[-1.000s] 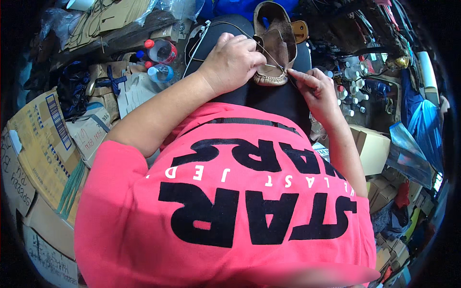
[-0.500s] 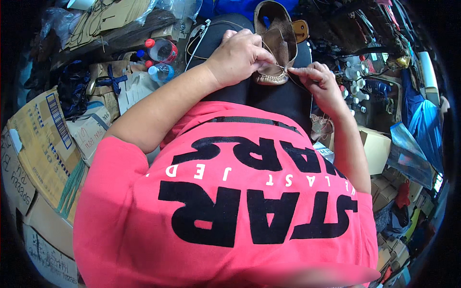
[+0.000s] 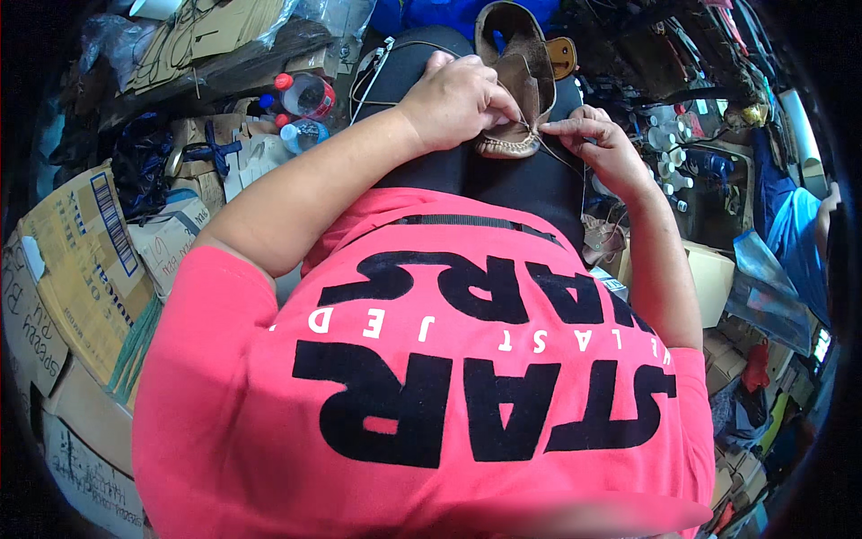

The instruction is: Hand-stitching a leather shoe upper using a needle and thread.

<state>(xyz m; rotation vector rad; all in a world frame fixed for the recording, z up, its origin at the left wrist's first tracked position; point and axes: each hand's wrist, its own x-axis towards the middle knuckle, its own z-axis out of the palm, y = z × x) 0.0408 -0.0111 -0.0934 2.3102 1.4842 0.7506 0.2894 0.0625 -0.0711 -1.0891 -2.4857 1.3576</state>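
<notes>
A brown leather shoe point(image 3: 507, 76), unfinished-looking, lies across my dark-trousered thighs with its opening up and a pale stitched seam curving round its near end. Above the seam, my left hand point(image 3: 462, 103) is closed, its thumb and fingers pinching a thin thread that runs to the shoe. My right hand point(image 3: 606, 148) pinches the thread with thumb and forefinger at the seam's right end, touching the leather. A loose strand hangs below its fingertips. Whether a needle is in either pinch is too small to see.
Plastic bottles with red caps point(image 3: 307, 95) and a blue-tinted bottle point(image 3: 303, 136) stand left of my knee. Cardboard boxes point(image 3: 85, 251) pile up at left. Several small white-capped bottles point(image 3: 669, 162) and an open carton point(image 3: 705, 278) are at right. A brown leather piece point(image 3: 562, 57) lies beside the shoe.
My left hand has shifted slightly to the right and down, closer to the seam. My right hand stays at the seam, its fingers a little straighter. The shoe has hardly moved.
</notes>
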